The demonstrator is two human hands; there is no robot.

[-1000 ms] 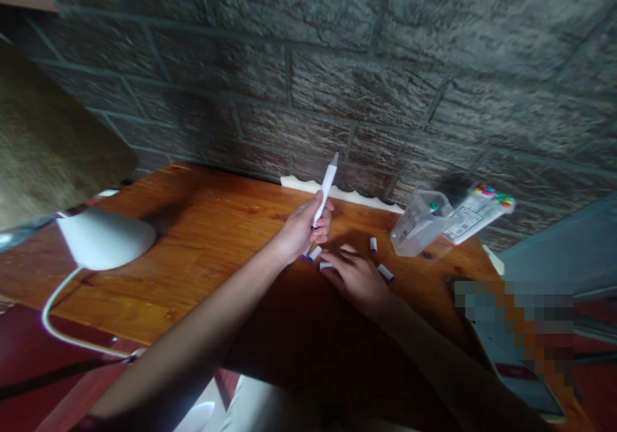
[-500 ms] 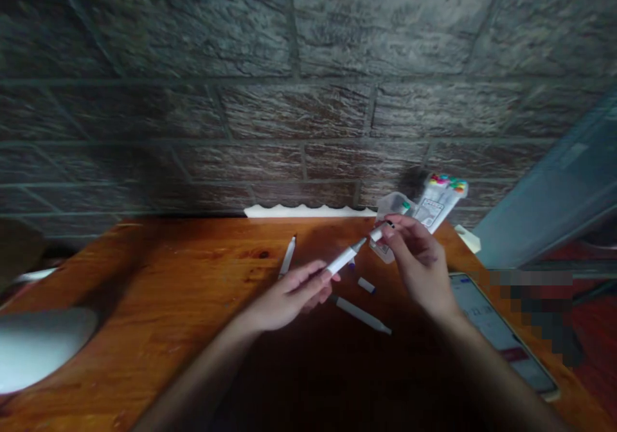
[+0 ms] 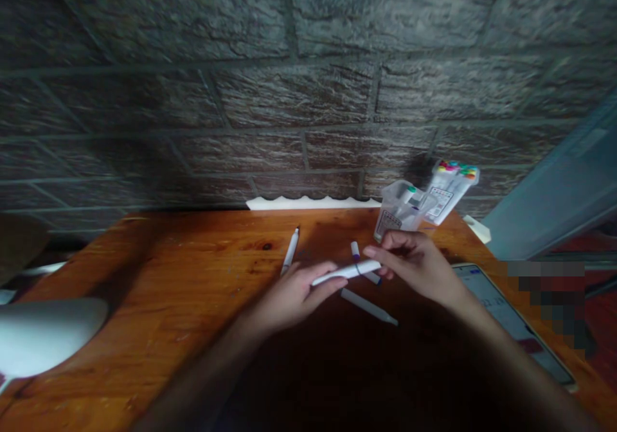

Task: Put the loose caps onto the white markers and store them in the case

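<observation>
A white marker (image 3: 347, 272) lies almost level between my hands. My left hand (image 3: 294, 297) holds its left end, and my right hand (image 3: 414, 268) grips its right end with the fingertips. A second white marker (image 3: 369, 306) rests on the wooden desk (image 3: 193, 258) just below them, and a third (image 3: 290, 251) lies beyond my left hand. Two small white marker caps with purple ends, one (image 3: 355, 250) on the desk and one (image 3: 372, 278) partly hidden behind the held marker, sit near my right fingers.
A transparent plastic box (image 3: 400, 210) and a packet of markers with coloured caps (image 3: 448, 191) stand behind my right hand. A phone (image 3: 506, 310) lies at the right. A white lamp base (image 3: 43, 335) sits at the left, against a brick wall with a white foam strip (image 3: 308, 203).
My hands have come together on one marker, which now lies nearly level. The small white piece held apart in my right fingers no longer shows separately.
</observation>
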